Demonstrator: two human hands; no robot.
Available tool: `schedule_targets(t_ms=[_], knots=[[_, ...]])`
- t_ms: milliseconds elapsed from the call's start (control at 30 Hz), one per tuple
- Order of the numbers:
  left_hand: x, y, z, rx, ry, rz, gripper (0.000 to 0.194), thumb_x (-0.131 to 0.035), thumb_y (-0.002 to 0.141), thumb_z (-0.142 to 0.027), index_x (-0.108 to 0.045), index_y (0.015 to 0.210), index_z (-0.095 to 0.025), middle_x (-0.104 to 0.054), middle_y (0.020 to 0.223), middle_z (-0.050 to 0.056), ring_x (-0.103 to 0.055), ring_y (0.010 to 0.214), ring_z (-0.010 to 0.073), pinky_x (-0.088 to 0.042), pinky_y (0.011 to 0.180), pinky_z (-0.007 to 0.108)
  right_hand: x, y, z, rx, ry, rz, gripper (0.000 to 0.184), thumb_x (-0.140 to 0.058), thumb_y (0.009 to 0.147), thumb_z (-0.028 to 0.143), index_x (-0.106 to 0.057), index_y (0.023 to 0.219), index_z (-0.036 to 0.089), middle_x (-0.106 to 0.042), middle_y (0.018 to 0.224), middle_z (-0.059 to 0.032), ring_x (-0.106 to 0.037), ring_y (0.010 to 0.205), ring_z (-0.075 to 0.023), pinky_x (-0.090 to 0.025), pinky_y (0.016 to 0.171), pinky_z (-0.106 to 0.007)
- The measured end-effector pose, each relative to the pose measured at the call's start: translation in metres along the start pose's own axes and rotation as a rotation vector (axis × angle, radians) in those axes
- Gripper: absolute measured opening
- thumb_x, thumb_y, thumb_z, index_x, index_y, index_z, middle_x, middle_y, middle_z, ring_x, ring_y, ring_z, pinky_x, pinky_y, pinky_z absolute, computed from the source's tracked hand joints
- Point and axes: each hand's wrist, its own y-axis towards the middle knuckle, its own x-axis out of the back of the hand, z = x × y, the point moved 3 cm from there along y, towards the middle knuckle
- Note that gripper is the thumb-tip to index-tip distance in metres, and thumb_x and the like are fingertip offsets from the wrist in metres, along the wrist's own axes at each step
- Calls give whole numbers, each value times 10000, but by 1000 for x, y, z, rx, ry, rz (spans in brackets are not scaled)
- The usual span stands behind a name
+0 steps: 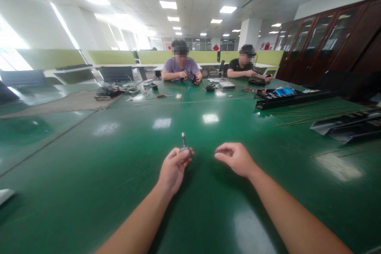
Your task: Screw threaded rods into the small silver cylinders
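Apparently mid-assembly: the left hand pinches a small metal shaft part upright above the green table, while the right hand, just beside it, curls on something tiny, hard to make out. Mating them calls for fine alignment. Open room near; black trays lie far right, two seated people far across

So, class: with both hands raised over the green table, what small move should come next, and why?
Probably bring the right hand across to the left hand. The left grip holds a small metal part upright, and the right fingers pinch something tiny, with a gap between them.
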Motion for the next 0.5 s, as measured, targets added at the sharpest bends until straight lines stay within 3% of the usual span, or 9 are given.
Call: schedule_targets(t_ms=[133, 267, 400, 500], knots=[[0, -1, 1, 10, -11, 3, 373, -826, 601, -117, -540, 835, -163, -711, 954, 66, -682, 827, 155, -508, 686, 210, -2, 3, -5, 5, -24, 9, 232, -701, 773, 364, -762, 868, 161, -702, 704, -43, -546, 572, -143, -412, 552, -248], [11, 0, -11, -49, 59, -83, 621, -843, 550, -67, -569, 1096, -180, -720, 992, 84, -696, 896, 180, -532, 737, 216, -1, 8, -13, 24, -19, -10, 221, -704, 770, 347, -762, 874, 161, -734, 782, -54, -615, 662, -167, -462, 632, -263], [40, -8, -49, -201, 246, -269, 504, -853, 538, -115, -672, 1008, -140, -730, 1010, 80, -675, 988, 172, -520, 862, 208, 2, 11, -17, 37, -19, -12, 226, -704, 770, 343, -761, 889, 158, -751, 839, -65, -656, 728, -185, -486, 671, -275], [71, -35, -87, -216, 497, -415, 420, -850, 556, -202, -713, 953, -188, -747, 995, 42, -651, 1068, 222, -520, 931, 292, 2, 12, -16, 50, -51, -12, 217, -702, 768, 326, -764, 893, 160, -754, 857, -68, -666, 747, -188, -493, 689, -280]])
